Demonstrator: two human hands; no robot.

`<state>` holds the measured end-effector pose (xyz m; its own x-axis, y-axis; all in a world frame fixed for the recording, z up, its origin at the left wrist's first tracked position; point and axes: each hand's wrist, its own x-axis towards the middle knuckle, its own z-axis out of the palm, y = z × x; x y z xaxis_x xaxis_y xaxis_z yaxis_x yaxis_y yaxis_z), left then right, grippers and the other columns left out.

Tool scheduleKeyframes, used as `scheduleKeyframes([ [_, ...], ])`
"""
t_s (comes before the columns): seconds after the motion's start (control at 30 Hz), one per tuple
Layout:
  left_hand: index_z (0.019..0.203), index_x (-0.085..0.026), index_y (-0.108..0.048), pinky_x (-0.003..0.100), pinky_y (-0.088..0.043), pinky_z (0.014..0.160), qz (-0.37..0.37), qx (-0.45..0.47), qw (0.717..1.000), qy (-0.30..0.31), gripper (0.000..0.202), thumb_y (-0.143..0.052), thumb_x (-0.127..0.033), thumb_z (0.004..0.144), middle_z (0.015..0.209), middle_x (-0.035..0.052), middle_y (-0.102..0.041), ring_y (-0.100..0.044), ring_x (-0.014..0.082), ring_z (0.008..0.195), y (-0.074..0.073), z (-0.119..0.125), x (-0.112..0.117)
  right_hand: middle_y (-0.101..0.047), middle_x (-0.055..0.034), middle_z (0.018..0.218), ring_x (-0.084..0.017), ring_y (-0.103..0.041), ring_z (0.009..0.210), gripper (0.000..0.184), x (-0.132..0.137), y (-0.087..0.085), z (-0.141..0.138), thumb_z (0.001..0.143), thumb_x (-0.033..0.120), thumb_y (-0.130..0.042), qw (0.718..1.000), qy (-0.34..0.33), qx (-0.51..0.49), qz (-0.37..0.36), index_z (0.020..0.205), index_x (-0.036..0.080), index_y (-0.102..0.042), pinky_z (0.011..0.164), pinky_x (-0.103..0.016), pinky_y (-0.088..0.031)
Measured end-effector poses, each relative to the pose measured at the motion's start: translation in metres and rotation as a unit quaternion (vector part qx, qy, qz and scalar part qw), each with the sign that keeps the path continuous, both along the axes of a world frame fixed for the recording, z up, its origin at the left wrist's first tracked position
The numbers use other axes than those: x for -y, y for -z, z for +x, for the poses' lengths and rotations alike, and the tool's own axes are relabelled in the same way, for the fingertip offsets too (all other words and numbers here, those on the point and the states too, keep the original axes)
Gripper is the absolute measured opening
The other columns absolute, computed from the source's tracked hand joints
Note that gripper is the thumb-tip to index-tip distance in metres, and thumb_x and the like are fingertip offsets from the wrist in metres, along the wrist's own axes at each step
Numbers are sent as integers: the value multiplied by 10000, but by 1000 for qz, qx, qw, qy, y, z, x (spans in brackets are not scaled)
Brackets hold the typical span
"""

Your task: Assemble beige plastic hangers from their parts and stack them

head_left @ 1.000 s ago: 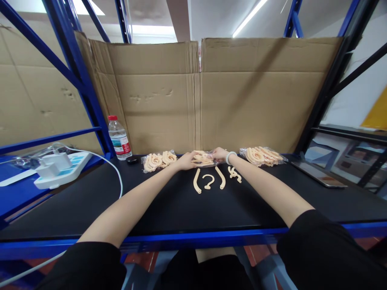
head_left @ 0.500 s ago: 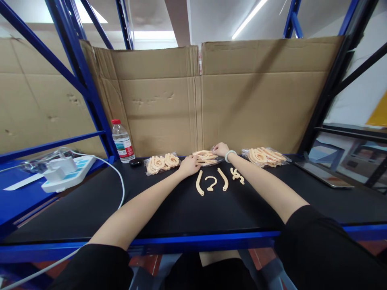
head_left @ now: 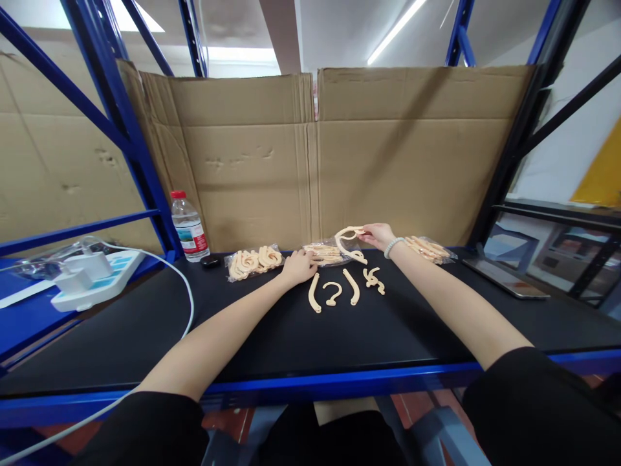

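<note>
My right hand (head_left: 380,237) pinches one end of a beige curved piece (head_left: 341,244), its strip bent like an open C. That piece is raised over the right part of a clear plastic bag (head_left: 321,254) of similar pieces. At the bag's left end my left hand (head_left: 299,266) grips the plastic, its fingertips partly hidden. In front lie loose beige pieces: a long curved strip (head_left: 313,294), a hook-shaped piece (head_left: 334,292), a second curved strip (head_left: 352,288) and a branching, wavy piece (head_left: 373,281).
Another filled bag (head_left: 253,263) lies left, and one more (head_left: 429,250) sits behind my right wrist. A water bottle (head_left: 190,228), small black object (head_left: 210,262), power strip (head_left: 99,279) and flat tablet-like device (head_left: 504,278) flank the black tabletop (head_left: 339,349). Cardboard (head_left: 412,162) stands behind.
My right hand has moved right and away from the middle bag, now holding the curved piece above it. My left hand stays at the bag's left end. The view has shifted slightly.
</note>
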<state>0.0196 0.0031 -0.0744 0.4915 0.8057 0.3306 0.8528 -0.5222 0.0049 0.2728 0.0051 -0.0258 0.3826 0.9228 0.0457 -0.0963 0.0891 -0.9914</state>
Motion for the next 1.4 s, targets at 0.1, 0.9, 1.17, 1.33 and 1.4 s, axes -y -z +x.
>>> scheduleKeyframes([
  [0.1, 1220, -138, -524, 429, -433, 910, -1, 9, 1000, 2, 441, -461, -365, 847, 1187, 171, -558, -526, 312, 1100, -1, -1, 0, -618, -34, 639, -127, -639, 622, 111, 8, -1, 5, 787, 36, -609, 996, 41, -60, 60, 774, 120, -539, 582, -218, -568],
  [0.9, 1004, -114, -586, 217, -543, 604, -399, 571, 692, 190, 246, -652, -254, 812, 862, 68, -650, -607, 85, 633, -63, -6, 104, -652, -31, 780, -108, -613, 677, 101, 117, -31, -74, 776, 214, -658, 964, -204, 37, 168, 851, 157, -622, 639, -236, -520],
  [1.17, 934, -114, -604, 231, -549, 649, -391, 548, 724, 150, 254, -650, -324, 799, 790, 25, -617, -611, 91, 638, -49, -26, 106, -642, -55, 808, -85, -558, 662, 174, 129, -13, -64, 804, 318, -646, 935, -314, 144, 74, 831, 147, -637, 583, -201, -459],
  [1.33, 927, -130, -597, 244, -523, 655, -370, 511, 758, 168, 319, -629, -417, 791, 830, 39, -638, -621, 133, 743, -37, -26, 110, -605, -19, 713, -77, -524, 595, 237, 137, 0, -59, 740, 370, -691, 917, -341, 201, 48, 759, 146, -615, 534, -209, -412],
  [1.4, 928, -125, -569, 254, -517, 675, -353, 520, 759, 171, 301, -626, -388, 793, 817, 43, -640, -618, 129, 722, -36, -26, 111, -586, -4, 682, -77, -507, 572, 243, 140, 2, -57, 708, 366, -710, 898, -363, 245, 29, 752, 144, -623, 522, -215, -395],
])
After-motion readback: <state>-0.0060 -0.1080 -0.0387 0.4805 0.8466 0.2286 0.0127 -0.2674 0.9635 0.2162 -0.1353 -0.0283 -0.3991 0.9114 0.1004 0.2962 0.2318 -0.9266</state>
